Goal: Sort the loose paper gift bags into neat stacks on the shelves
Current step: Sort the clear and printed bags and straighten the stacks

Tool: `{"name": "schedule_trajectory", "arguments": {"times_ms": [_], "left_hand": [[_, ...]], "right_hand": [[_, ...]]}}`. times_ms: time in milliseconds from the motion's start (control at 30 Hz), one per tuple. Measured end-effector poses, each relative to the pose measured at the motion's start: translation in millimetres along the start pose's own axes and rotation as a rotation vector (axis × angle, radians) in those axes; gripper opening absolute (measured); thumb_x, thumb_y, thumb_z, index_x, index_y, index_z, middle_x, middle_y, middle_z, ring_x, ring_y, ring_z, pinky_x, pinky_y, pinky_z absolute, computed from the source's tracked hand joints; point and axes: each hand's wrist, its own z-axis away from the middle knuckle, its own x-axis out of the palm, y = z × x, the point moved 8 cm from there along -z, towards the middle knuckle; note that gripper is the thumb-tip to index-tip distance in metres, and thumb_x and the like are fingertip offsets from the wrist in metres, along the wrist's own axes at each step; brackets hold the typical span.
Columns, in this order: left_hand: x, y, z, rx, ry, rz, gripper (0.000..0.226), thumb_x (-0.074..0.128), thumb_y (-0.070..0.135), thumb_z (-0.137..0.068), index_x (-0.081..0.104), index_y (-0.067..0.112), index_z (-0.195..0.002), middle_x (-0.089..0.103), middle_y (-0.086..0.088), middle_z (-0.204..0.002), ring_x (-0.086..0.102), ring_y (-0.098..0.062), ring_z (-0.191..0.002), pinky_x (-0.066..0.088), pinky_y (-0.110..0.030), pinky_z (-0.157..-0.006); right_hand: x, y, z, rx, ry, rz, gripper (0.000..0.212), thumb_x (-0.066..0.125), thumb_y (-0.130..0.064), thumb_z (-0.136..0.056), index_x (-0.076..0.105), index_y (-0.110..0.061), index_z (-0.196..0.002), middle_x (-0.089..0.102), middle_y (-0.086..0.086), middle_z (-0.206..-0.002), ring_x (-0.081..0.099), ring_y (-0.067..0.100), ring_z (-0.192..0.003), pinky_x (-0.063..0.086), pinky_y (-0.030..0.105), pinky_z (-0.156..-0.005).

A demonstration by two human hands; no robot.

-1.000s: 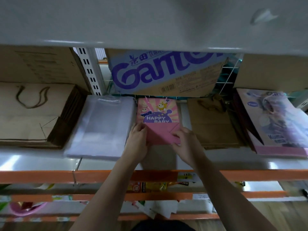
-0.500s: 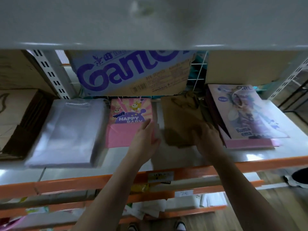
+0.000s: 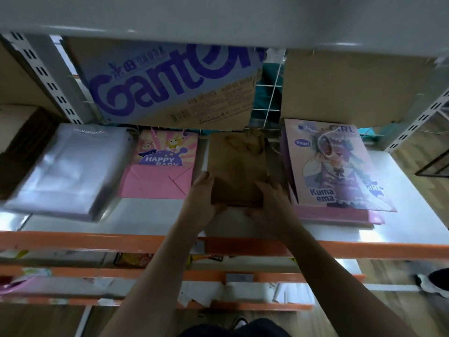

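Brown kraft paper bags (image 3: 237, 171) lie flat in a small stack at the middle of the white shelf (image 3: 401, 190), their cord handles pointing to the back, and both hands hold the stack's near end. The left hand (image 3: 201, 203) grips the near left corner, fingers curled up along the left edge and thumb tucked at the front. The right hand (image 3: 269, 203) holds the near right corner, its fingers curved over the top of the stack and its thumb along the front edge. Just left of the brown stack, nearly touching it, lies a pink stack of bags (image 3: 162, 173) printed with cartoon figures and the word "HAPPY". Further left sits a pile of white bags in clear wrap (image 3: 70, 166), blurred, and at the far left edge a darker stack of brown bags (image 3: 19, 147) is only partly in view. To the right of the hands, a large bag with a cartoon girl (image 3: 332, 166) lies on top of pink and purple ones, close beside the brown stack. Behind the row a cardboard box with big purple lettering (image 3: 170, 86) leans against a wire grid (image 3: 269, 98), and a plain cardboard box (image 3: 340, 86) stands to its right. An orange beam (image 3: 73, 240) runs along the shelf's front edge, with more orange-edged shelves holding loose paper and packets below. A white shoe (image 3: 432, 283) shows on the wooden floor at the lower right.
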Motion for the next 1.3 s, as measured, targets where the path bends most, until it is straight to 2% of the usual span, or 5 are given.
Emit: {"name": "schedule_trajectory", "arguments": {"times_ms": [467,600,833,1100,1300], "left_hand": [[-14,23,0,0.165,0.095,-0.005,0.065,0.061,0.037,-0.086,0.042,0.008,-0.141,0.035,-0.016,-0.147,0.033,-0.034,-0.136,0.024,-0.031,-0.114],[-18,58,-1,0.224,0.164,0.049,0.056,0.046,0.038,-0.091,0.048,0.004,-0.136,0.046,-0.017,-0.14,0.047,-0.036,-0.125,0.037,-0.04,-0.104],[34,125,3,0.236,0.053,0.22,0.065,0.056,0.037,-0.093,0.029,0.017,-0.148,0.043,0.001,-0.144,0.044,-0.017,-0.128,0.039,-0.029,-0.102],[101,149,6,0.168,0.07,0.12,0.106,0.084,0.041,-0.064,0.021,0.027,-0.149,0.037,-0.005,-0.148,0.045,-0.022,-0.127,0.043,-0.039,-0.103],[107,149,10,0.101,0.135,0.148,0.094,0.081,0.025,-0.072,0.025,0.025,-0.148,0.036,-0.005,-0.148,0.044,-0.023,-0.126,0.039,-0.031,-0.101]], "right_hand": [[-41,-15,5,-0.143,0.204,-0.015,0.046,0.064,-0.022,-0.09,0.052,-0.014,-0.133,0.055,0.007,-0.128,0.054,0.022,-0.111,0.039,0.023,-0.087],[-96,-14,38,-0.337,0.495,-0.084,0.01,0.065,-0.003,-0.083,0.064,-0.01,-0.09,0.064,0.009,-0.084,0.06,0.021,-0.073,0.045,0.03,-0.06],[-141,105,40,-0.076,0.547,-0.004,0.05,0.074,-0.029,-0.081,0.06,-0.007,-0.123,0.061,0.015,-0.127,0.055,0.036,-0.114,0.045,0.039,-0.095],[-131,201,53,-0.062,0.17,-0.23,0.076,0.091,-0.024,-0.059,0.042,-0.021,-0.116,0.05,-0.009,-0.096,0.046,0.0,-0.073,0.033,0.012,-0.059],[-125,208,42,-0.112,0.241,-0.19,0.062,0.09,-0.021,-0.06,0.048,-0.019,-0.106,0.055,0.001,-0.102,0.054,0.021,-0.088,0.04,0.031,-0.066]]}}
